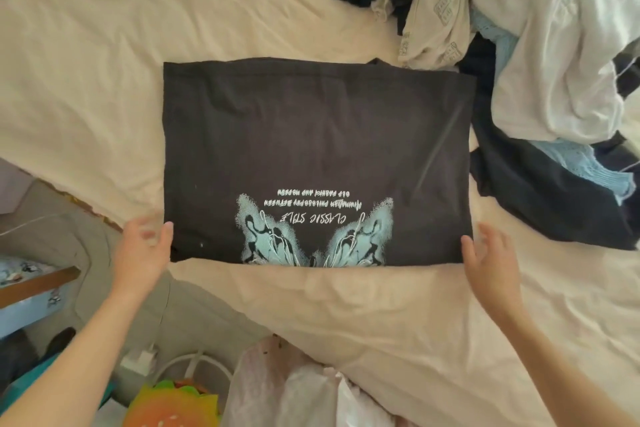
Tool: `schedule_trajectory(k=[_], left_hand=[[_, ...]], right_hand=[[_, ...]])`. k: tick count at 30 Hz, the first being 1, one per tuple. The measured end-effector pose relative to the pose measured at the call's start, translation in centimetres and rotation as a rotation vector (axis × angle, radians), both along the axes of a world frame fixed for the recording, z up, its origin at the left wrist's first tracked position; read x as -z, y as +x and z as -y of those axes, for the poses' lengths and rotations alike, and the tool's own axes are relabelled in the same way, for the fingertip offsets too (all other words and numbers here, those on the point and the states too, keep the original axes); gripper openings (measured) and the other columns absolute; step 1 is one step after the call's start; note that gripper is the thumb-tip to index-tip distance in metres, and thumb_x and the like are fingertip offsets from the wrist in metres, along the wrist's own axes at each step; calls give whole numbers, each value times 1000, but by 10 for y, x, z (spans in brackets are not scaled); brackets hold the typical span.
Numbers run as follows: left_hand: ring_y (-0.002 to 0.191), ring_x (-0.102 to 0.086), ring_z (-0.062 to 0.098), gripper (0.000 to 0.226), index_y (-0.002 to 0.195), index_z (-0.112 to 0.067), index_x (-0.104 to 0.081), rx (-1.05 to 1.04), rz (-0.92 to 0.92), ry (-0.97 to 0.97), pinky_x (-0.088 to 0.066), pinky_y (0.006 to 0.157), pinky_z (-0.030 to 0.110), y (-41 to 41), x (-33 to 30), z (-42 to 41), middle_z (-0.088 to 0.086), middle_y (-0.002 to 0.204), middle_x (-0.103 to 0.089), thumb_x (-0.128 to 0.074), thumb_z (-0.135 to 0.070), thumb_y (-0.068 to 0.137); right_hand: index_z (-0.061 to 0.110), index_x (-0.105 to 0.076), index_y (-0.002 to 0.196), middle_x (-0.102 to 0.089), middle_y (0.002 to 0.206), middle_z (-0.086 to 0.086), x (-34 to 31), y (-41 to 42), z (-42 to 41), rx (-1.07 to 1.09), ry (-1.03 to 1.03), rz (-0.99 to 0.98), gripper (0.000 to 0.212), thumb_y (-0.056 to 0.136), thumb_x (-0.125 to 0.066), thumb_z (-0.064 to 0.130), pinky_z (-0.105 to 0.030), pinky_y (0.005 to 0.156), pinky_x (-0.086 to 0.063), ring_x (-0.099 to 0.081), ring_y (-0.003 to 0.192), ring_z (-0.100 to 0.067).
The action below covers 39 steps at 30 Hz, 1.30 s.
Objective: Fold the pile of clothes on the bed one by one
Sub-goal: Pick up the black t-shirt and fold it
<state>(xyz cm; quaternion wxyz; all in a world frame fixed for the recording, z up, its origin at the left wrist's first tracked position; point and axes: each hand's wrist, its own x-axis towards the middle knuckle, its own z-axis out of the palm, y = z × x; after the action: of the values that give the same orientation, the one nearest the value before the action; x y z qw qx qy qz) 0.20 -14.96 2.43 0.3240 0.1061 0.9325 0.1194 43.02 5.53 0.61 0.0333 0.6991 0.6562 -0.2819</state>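
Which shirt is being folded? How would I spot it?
Look at the cream bed sheet. In its middle, left of the messy clothes pile, a dark shirt lies flat between two hands. Only it has a pale blue butterfly print.

Folded T-shirt (318, 163) lies flat at centre of bed sheet (86, 80). Left hand (143, 250) sits at shirt's 8 o'clock corner, thumb touching the edge; right hand (488, 256) at 4 o'clock corner, just beside it. Clothes pile (519, 45) spreads from 1 to 3 o'clock of shirt, w/ one garment's edge touching shirt's right side. Floor clutter (166, 392) below bed edge at 7 o'clock; plastic bag (301, 388) at 6 o'clock, nearest the camera.
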Motion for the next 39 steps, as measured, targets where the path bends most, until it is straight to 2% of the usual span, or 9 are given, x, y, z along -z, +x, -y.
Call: schedule_trajectory(k=[3, 6, 9, 16, 23, 27, 30, 35, 39], left_hand=[[93, -58, 27, 41, 117, -8, -45, -774, 564, 219, -45, 86, 37, 24, -2, -1, 15, 106, -57, -47, -42, 95], [116, -50, 22, 49, 123, -6, -43, -1090, 775, 413, -39, 99, 34, 43, 8, 6, 9, 120, -51, -48, -44, 93], [125, -46, 19, 31, 110, -8, -52, -1225, 723, 573, -40, 100, 33, 42, 10, 8, 3, 113, -54, -49, -35, 96], [107, -55, 19, 21, 98, -10, -55, -1218, 564, 756, -49, 86, 33, 25, -13, 25, 4, 104, -59, -39, -23, 102], [90, -61, 24, 14, 87, -13, -50, -849, 324, 651, -51, 90, 37, 45, -37, 30, 9, 95, -59, -43, -13, 99], [104, -58, 27, 9, 100, -11, -42, -610, 113, 642, -51, 90, 39, 56, -53, -5, 9, 110, -53, -44, -20, 99], [94, -54, 23, 16, 99, -13, -37, -348, -83, 587, -44, 81, 30, 76, -67, -27, 2, 99, -50, -43, -28, 99], [83, -52, 17, 16, 99, -6, -46, 39, -123, 792, -37, 73, 24, 137, -100, -74, 1, 90, -54, -48, -22, 97], [96, -56, 14, 29, 117, 0, -54, 499, -62, 861, -41, 81, 23, 212, -104, -107, 10, 119, -63, -54, -17, 94]], right_hand=[[2, -48, 123, -54, 106, -7, -14, -18, 1, 798, -268, -301, 47, 92, -58, 36, -34, 76, -49, -58, 94, -26], [2, -42, 133, -51, 121, -11, -12, -32, 10, 1318, -544, -738, 49, 94, -58, 26, -35, 93, -48, -54, 116, -26], [7, -45, 130, -47, 138, -9, -14, -41, 15, 1426, -536, -864, 36, 97, -52, 18, -35, 93, -46, -50, 124, -23], [14, -48, 132, -56, 120, 2, -37, -35, 33, 1443, -419, -813, 34, 98, -48, 19, -26, 80, -45, -55, 102, -14], [14, -51, 111, -55, 92, -1, -58, -46, 93, 1352, -366, -723, 14, 96, -49, 14, -29, 86, -47, -53, 89, -18], [15, -38, 141, -45, 141, -1, -72, -64, 127, 636, -55, -343, 47, 96, -47, 20, -28, 102, -32, -43, 127, -18], [15, -36, 144, -39, 147, -1, -72, -71, 134, 231, -100, -341, 47, 99, -45, 24, -24, 107, -24, -33, 137, -16], [8, -48, 133, -55, 132, -8, -69, -68, 107, 520, -415, -720, 45, 100, -39, 37, -38, 99, -42, -50, 123, -23], [12, -46, 134, -63, 118, -1, -62, -38, 77, 787, -539, -1087, 53, 99, -32, 49, -31, 83, -51, -60, 109, -15]])
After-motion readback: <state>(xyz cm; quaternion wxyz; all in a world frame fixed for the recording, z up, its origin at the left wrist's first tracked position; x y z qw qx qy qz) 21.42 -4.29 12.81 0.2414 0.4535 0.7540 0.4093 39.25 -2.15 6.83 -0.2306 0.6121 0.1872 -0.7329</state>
